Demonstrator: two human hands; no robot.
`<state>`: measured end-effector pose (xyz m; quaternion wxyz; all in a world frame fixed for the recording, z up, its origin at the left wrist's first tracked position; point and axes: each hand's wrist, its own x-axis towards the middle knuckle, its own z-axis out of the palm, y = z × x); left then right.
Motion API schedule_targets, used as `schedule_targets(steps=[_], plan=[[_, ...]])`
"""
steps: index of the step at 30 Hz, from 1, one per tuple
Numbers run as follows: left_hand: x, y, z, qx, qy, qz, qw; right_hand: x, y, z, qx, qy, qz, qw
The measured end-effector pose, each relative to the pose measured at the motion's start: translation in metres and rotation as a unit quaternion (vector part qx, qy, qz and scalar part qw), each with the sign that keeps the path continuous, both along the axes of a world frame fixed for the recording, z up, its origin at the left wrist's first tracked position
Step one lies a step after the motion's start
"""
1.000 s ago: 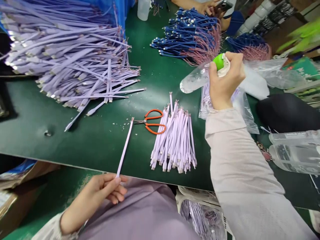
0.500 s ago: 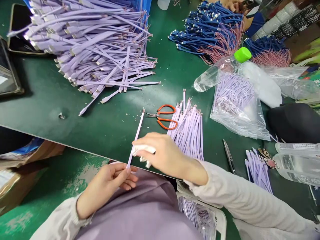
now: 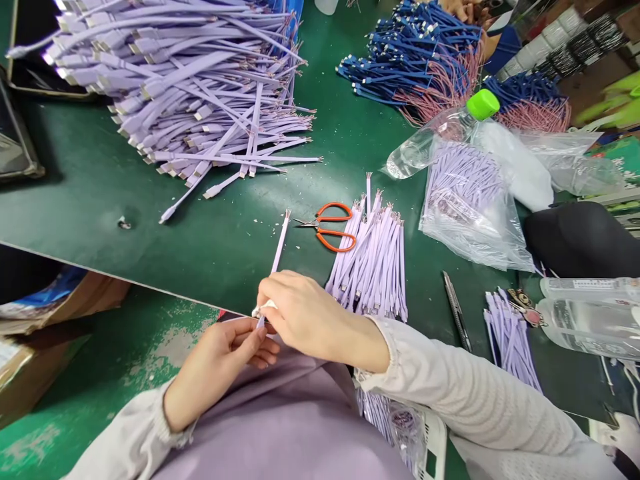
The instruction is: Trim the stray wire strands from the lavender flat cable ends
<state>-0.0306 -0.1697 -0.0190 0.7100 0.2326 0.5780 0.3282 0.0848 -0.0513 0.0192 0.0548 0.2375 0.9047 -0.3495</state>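
A flat lilac cable [image 3: 281, 241] points away from me over the table's front edge, bare wire ends at its far tip. My left hand [image 3: 223, 357] pinches its near end between thumb and fingers. Closed around a crumpled white tissue [image 3: 265, 307], my right hand [image 3: 315, 320] presses it on the cable just beyond the left fingertips. The hand hides part of the tissue and cable. Orange-handled scissors [image 3: 327, 227] lie beyond the right hand, blades apart. Next to them is a neat bundle of lilac cables [image 3: 375, 260], wire ends facing away.
A large heap of lilac cables [image 3: 190, 87] covers the back left. Blue cables [image 3: 410, 53], a green-capped bottle [image 3: 415, 150] and a bag of lilac cables [image 3: 470, 200] are at the back right. A utility knife [image 3: 456, 310] lies near my right forearm.
My right hand has moved left and slightly down along the cable with the tissue, toward my left hand. The left hand keeps its pinch on the cable's near end.
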Motion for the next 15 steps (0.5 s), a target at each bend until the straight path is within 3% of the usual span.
schedule_targets(steps=[4,8,12,15], plan=[[0.0002,-0.0010,-0.0012,0.001,0.005,0.007,1.000,-0.0011,0.0008,-0.0012,0.046,-0.009,-0.022,0.999],[0.0005,-0.0020,-0.0019,0.011,0.002,0.001,1.000,-0.0001,-0.0005,-0.0022,0.039,-0.013,0.030,0.999],[0.0030,-0.0014,0.0001,0.021,0.028,0.007,0.999,-0.0013,-0.0012,0.0000,0.100,-0.039,0.046,0.993],[0.0053,-0.0008,0.0028,0.035,0.066,0.001,0.997,-0.0022,-0.0028,0.0018,0.071,-0.042,0.048,0.995]])
